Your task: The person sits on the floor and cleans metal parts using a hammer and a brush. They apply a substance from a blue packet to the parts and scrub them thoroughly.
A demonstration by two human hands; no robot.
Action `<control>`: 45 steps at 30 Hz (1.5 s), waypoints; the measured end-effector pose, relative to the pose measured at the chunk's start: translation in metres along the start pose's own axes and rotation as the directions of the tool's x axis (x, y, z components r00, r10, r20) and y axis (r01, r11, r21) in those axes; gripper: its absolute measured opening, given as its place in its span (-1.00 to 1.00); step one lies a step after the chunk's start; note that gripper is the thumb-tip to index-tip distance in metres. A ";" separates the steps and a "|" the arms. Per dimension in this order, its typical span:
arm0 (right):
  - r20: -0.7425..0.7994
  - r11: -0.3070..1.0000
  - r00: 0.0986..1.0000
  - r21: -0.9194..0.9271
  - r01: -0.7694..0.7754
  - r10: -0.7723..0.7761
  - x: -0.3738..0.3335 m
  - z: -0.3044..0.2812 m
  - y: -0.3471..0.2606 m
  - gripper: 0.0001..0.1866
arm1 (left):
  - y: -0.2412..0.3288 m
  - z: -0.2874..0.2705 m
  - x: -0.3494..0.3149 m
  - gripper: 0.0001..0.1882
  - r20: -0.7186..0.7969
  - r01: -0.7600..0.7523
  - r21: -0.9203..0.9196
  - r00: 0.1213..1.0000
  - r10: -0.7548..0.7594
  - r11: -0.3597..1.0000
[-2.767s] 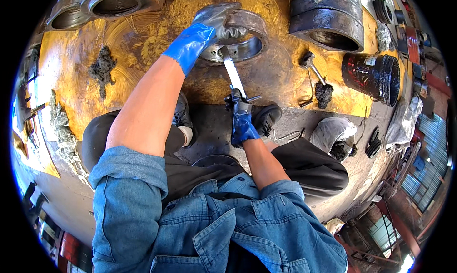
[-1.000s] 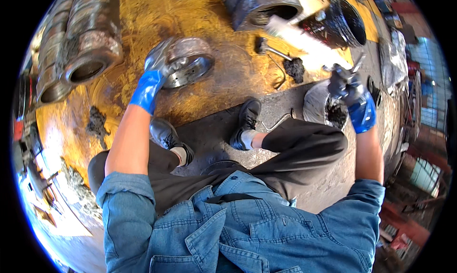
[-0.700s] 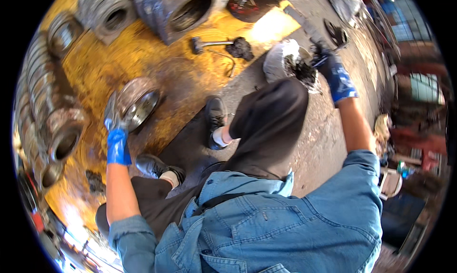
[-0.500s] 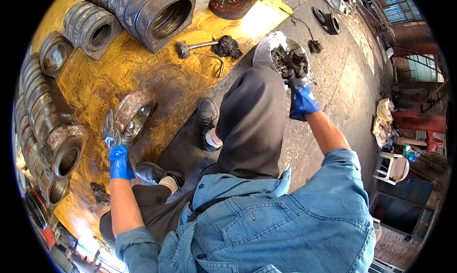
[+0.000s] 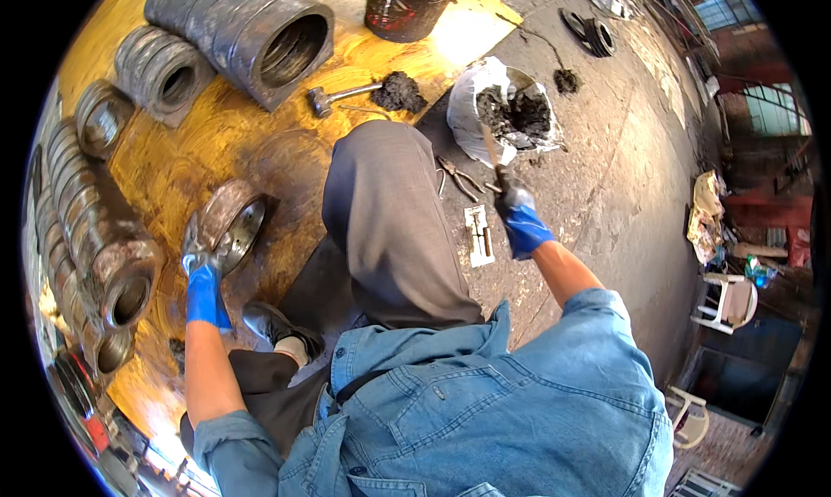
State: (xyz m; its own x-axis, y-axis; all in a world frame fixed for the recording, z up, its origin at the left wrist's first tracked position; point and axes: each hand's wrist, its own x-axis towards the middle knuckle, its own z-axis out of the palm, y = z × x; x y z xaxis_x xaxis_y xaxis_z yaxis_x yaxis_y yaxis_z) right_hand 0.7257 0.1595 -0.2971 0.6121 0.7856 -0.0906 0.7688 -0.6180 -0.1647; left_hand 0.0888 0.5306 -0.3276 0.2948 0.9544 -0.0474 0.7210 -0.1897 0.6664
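My left hand (image 5: 203, 259), in a grey-and-blue coated glove, grips the near-left rim of a thick metal ring (image 5: 227, 209) with a shiny bore. The ring stands on edge on the yellow, grease-smeared sheet. On the right, my gloved right hand (image 5: 517, 204) is closed round a narrow tool with a brownish, blade-like end (image 5: 490, 146); its exact kind is unclear. The tool reaches to the near edge of a container lined with white plastic (image 5: 467, 107), which holds clumpy black grease (image 5: 525, 114).
Pliers (image 5: 463, 178) and a small pale packet (image 5: 479, 235) lie beside my right hand. A hammer (image 5: 333, 99) and a black grease lump (image 5: 400, 92) are on the yellow sheet (image 5: 286, 142). Rows of metal housings (image 5: 251, 34) stand left; a dark bucket (image 5: 407, 8) is beyond.
My right hand has come back from the black grease toward me, and a blade-like tool now shows in it. My knee has shifted left, uncovering the pliers. The left hand still holds the ring.
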 end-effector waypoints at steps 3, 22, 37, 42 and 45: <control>-0.225 0.941 0.963 0.266 0.208 -0.149 -0.017 -0.024 0.027 -0.53 | 0.005 -0.003 -0.001 0.02 0.091 -0.133 0.453 0.991 0.102 0.882; 0.347 0.611 0.503 0.455 0.648 -0.792 0.013 -0.127 -0.353 -0.65 | -0.078 -0.019 0.085 -0.41 -0.024 0.087 -0.613 0.992 -0.128 0.785; 0.253 0.719 0.695 0.443 0.535 -0.673 -0.023 0.138 -0.517 -0.81 | -0.160 0.003 0.104 -0.43 -0.217 -0.085 -0.313 0.976 0.015 0.946; 0.688 0.832 0.622 0.545 -0.102 -0.374 -0.044 0.165 -0.506 -0.93 | -0.049 -0.043 0.089 -0.04 -0.056 0.123 0.002 0.991 -0.123 0.992; 0.529 0.622 0.713 0.765 -0.165 -0.461 -0.028 0.192 -0.486 -0.84 | -0.063 -0.041 0.089 -0.03 -0.125 0.084 -0.038 0.988 -0.088 0.996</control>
State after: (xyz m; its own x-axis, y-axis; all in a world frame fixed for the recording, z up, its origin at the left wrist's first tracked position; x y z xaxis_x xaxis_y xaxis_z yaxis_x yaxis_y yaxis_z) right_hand 0.2997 0.4438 -0.4035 -0.0155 0.8613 -0.5079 0.2356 -0.4905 -0.8390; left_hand 0.0445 0.6372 -0.3433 0.1497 0.9886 -0.0127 0.7192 -0.1001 0.6875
